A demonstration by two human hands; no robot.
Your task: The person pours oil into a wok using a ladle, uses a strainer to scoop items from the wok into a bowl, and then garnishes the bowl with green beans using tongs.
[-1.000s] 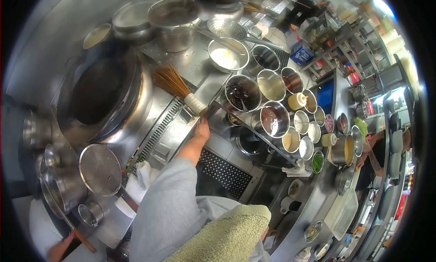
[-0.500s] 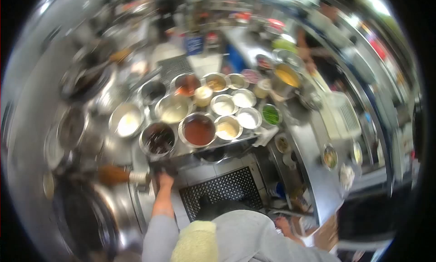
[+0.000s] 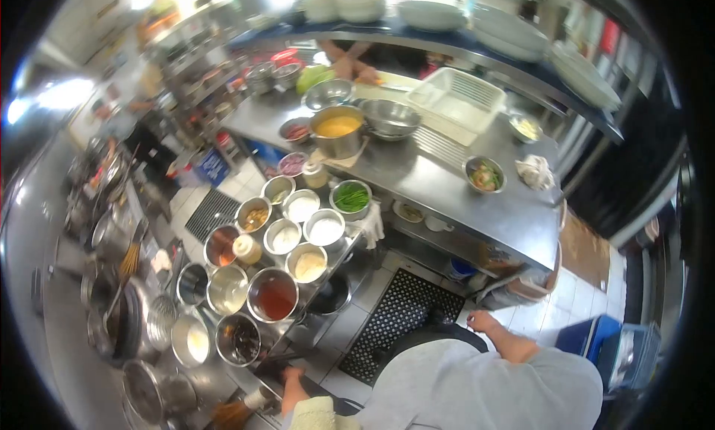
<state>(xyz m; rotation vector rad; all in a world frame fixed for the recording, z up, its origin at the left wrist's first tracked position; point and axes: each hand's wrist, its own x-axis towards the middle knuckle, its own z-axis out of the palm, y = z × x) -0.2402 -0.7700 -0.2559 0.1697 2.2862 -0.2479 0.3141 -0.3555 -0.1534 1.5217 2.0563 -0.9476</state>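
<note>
My left hand is low at the front edge of the steel counter, beside a dark thing. Its fingers are mostly hidden, so its grip does not show. Closest to it are a pot of dark pieces in liquid and a pot of red-brown sauce. My right hand hangs at my side above the tiled floor, fingers curled in, with nothing visible in it. A yellow cloth lies by my left arm.
Pots of white powder, chopped greens and other ingredients crowd the counter. A steel worktable holds a bowl of mixed food and a white basket. A black perforated mat covers the floor. Another person's hands work beyond the table.
The view has swung to the right, so the pots appear farther left and the worktable nearer the middle. My right forearm shows more fully. My left hand remains by the counter edge.
</note>
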